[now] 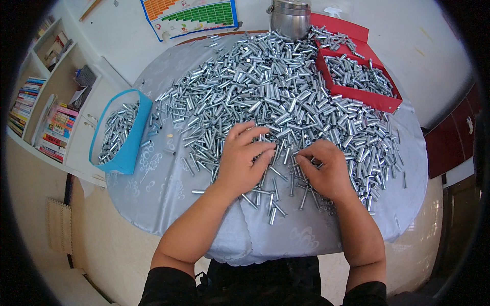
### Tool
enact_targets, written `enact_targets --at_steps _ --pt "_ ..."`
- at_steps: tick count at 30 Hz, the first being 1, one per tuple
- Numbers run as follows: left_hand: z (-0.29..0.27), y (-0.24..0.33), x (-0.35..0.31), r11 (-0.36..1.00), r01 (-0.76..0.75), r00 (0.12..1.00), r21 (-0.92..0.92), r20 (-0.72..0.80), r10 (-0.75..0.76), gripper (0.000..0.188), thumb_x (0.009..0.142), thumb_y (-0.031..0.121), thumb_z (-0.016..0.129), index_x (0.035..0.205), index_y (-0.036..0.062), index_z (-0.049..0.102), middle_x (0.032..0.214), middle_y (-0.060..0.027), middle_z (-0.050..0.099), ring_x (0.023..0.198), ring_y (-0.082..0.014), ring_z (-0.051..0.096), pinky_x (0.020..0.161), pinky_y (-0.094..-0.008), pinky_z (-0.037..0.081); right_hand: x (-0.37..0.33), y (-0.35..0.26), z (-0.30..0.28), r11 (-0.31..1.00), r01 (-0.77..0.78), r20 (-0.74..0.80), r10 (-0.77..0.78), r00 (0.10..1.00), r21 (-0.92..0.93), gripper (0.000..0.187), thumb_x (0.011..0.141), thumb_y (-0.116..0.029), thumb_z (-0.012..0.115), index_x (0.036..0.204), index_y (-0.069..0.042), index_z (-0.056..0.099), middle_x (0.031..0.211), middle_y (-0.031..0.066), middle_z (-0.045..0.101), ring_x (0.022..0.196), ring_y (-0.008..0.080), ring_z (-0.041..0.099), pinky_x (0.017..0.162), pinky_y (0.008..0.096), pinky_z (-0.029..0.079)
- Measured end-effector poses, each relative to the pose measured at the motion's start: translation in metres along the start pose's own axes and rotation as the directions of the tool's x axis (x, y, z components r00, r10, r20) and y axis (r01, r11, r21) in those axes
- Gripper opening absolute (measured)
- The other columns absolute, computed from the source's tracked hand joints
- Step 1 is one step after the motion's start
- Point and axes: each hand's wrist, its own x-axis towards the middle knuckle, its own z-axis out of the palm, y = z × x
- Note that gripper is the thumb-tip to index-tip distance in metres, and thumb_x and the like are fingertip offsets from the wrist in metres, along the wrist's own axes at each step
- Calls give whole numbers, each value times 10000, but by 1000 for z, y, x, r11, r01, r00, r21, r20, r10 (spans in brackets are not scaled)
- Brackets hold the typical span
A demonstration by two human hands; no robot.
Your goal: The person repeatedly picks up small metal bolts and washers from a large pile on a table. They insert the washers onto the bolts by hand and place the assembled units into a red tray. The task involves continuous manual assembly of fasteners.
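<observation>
A broad heap of shiny metal sleeves and long bolts point(245, 86) covers much of the table. At the heap's near edge, my left hand point(242, 158) brings its thumb and forefinger close together, the other fingers raised. What lies between those fingertips blends into the metal behind and cannot be made out. My right hand point(326, 168) is curled, palm down, with thumb and fingers pinched over the pieces; anything in its grip is hidden. Between and below both hands lie loose bolts point(275, 188), some with a sleeve around the shank.
A light blue box point(138, 135) with metal pieces stands left. At back right, an opened red box point(365, 99) holds more pieces, beside a steel canister point(291, 20). The round table wears a silvery cloth point(168, 204). A bookshelf point(48, 97) stands far left.
</observation>
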Motion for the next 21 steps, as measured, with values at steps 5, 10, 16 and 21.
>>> enact_targets --at_steps 5,10,16,21 --pt "-13 1 -5 990 -105 970 91 228 82 202 718 164 745 919 148 738 1252 -93 576 1283 -357 394 1063 -485 324 2 7 5 995 47 -36 -50 998 -88 127 753 -85 718 873 -47 701 802 106 637 778 298 615 700 401 493" --pt "-6 6 -6 972 -141 960 190 267 87 186 710 152 718 896 155 729 1249 -103 554 1280 -369 388 1104 -558 268 5 8 15 972 142 104 -124 987 -188 202 749 -81 692 950 -81 717 901 96 612 870 287 597 762 389 487" --pt "-2 8 -10 965 -178 958 193 258 125 167 713 120 705 877 144 724 1236 -101 555 1256 -362 408 1101 -563 275 8 2 17 950 145 206 -90 975 -276 215 764 -92 663 969 -114 723 966 82 586 930 281 575 831 385 466" --pt "-1 6 -11 968 -162 961 190 251 112 125 716 122 712 841 122 703 1213 -105 556 1232 -359 421 1060 -524 332 7 0 16 937 147 240 -71 968 -316 224 758 -120 701 982 -112 692 1013 81 588 964 281 570 855 388 462"
